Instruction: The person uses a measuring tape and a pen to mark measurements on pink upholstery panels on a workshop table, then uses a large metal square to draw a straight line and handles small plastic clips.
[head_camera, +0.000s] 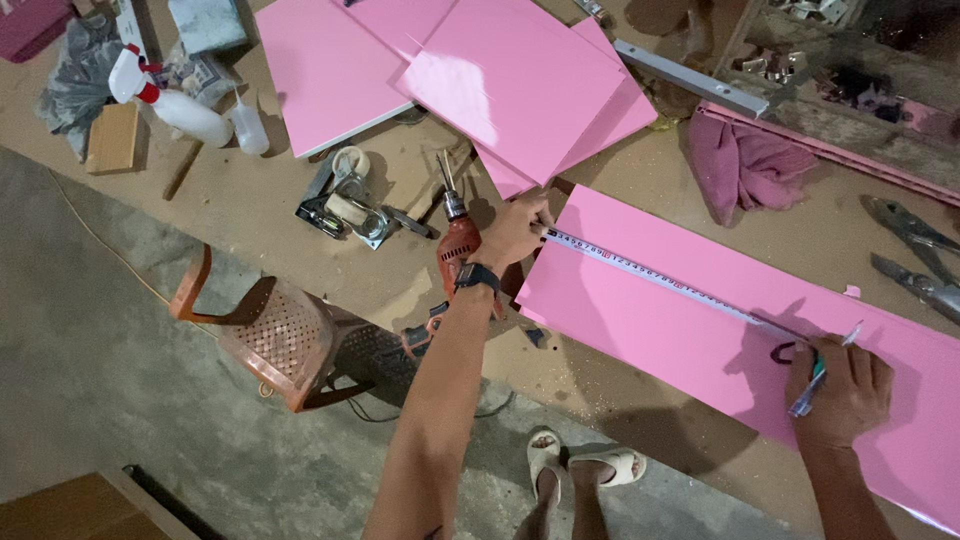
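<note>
1. Measuring step in hand: my left hand (515, 232) pins the tape measure (655, 277) end at the near corner of the long pink panel (700, 345), fingers closed down on the tape tip
2. My right hand (838, 392) sits further along the same panel, fingers wrapped around a pen (822, 383) and the tape case, which is mostly hidden under the palm
3. Tape blade runs taut and diagonal across the panel face between both hands, lying flat on it
4. Panel lies on the dusty workbench (300, 215), apart from the stack of pink boards (480, 75) beyond it
5. Red drill (458, 245) rests just beside my left wrist, bit pointing away; pliers (915, 255) well off to the right
6. Judgement: the marking comes next; it calls for holding the left end dead still, keeping the blade tight, and bringing the pen tip down at the reading without shifting the tape
</note>
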